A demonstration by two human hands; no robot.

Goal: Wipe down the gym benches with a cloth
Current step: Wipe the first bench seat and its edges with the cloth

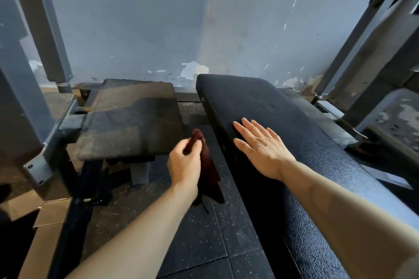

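While unmarked, cloth [207,165] in left hand [184,165] beside bench [283,120]

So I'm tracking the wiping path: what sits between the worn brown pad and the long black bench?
In the head view, the left hand holds the dark red cloth hanging in that gap, with speckled rubber floor beneath.

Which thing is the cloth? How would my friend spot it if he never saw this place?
Start at the long black bench on the right, where the right hand lies flat. Just beside its near edge, the left hand pinches the cloth, which hangs down over the speckled floor. It is the only dark red, floppy thing there; everything around it is black or grey and stiff.
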